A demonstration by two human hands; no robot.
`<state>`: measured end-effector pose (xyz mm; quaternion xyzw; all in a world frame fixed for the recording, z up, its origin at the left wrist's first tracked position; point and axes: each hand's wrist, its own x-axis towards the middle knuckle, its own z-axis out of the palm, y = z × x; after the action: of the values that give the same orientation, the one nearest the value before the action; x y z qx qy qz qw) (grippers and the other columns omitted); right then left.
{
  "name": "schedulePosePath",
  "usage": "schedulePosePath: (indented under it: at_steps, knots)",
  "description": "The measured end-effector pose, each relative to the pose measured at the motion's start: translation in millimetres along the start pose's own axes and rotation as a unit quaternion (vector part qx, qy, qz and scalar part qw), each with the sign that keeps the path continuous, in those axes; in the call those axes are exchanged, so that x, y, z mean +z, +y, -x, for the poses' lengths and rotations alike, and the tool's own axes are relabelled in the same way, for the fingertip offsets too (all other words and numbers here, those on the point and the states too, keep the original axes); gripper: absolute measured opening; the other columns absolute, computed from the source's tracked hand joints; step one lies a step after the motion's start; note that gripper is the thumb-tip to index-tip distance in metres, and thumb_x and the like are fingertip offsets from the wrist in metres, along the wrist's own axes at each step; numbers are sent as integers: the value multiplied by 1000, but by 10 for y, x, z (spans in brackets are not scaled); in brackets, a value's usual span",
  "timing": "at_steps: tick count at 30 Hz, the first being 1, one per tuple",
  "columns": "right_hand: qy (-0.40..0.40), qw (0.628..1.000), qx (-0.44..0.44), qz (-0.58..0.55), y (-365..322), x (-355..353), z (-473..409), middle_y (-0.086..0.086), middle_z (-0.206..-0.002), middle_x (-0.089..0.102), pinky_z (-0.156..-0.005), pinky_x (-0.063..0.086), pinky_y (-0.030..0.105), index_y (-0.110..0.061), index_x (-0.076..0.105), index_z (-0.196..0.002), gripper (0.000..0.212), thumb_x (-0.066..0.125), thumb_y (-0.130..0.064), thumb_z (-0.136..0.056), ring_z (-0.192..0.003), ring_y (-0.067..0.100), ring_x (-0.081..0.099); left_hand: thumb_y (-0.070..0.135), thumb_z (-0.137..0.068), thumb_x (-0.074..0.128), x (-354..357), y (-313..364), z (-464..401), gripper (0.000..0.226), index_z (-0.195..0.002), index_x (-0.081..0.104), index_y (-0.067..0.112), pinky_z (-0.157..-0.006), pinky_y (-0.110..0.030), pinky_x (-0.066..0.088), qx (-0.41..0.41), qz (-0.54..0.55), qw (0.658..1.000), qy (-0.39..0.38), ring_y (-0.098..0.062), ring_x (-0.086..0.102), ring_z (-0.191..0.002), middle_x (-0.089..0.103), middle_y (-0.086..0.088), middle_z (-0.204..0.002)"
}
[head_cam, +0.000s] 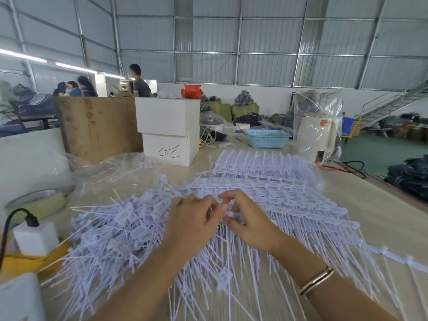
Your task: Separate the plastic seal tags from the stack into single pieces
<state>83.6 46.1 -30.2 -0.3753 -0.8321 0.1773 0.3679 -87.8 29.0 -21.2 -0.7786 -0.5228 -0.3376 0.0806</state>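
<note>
Two hands meet over the middle of the table [375, 218]. We see the left hand [192, 218] with fingers curled, its fingertips pinching at a tag [231, 214] where the two hands come together. The right hand [249, 221] has thumb and forefinger curled toward the same tag and appears to pinch it from the other side; motion blur there keeps us from being sure of the exact contact. A bracelet [316, 281] sits on the right wrist.

Stack [266, 174] of joined tags: lies flat on the table ahead of and under the hands, in ordered rows, tails pointing toward us. Loose pile [111, 228] of single tags: left of the hands, jumbled, tails at all angles.

Other items noted:
- tape roll [39, 202] at far left, lying flat
- white block [36, 237] with a black cord, near the tape roll
- two stacked white boxes [169, 130] beyond the pile
- blue basket [266, 138] beyond the stack
- clear plastic bag [111, 167] touching the far edge of the pile
</note>
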Motion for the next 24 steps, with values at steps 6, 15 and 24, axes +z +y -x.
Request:
schedulePosePath:
  at_steps: [6,15,24]
  knots:
    - [-30,998,22,57,-10,-38,-2,-20,-103,47,-90,35,33,-36,46,-107,27,59,-20,-91,-87,3,48,19,-91,61,85,-51,32,10,-83,56,18,-53,-12,37,-83,280,956,-13,0,46,-52,54,5,-62]
    - [-39,996,76,4,-90,-86,-30,5,-66,54,-67,31,26,-20,62,-73,16,65,-23,-89,-60,10,46,30,-91,59,106,-71,32,9,-86,56,23,-46,-14,33,-93,282,954,-48,-4,46,-46,63,-4,-67]
    - [103,987,-53,109,-240,-74,-71,-11,-49,36,-70,26,25,-9,58,-73,24,59,-27,-89,-47,9,39,21,-94,57,-74,45,-14,21,-74,54,14,-61,-18,43,-204,522,827,-37,-7,52,-57,61,5,-57]
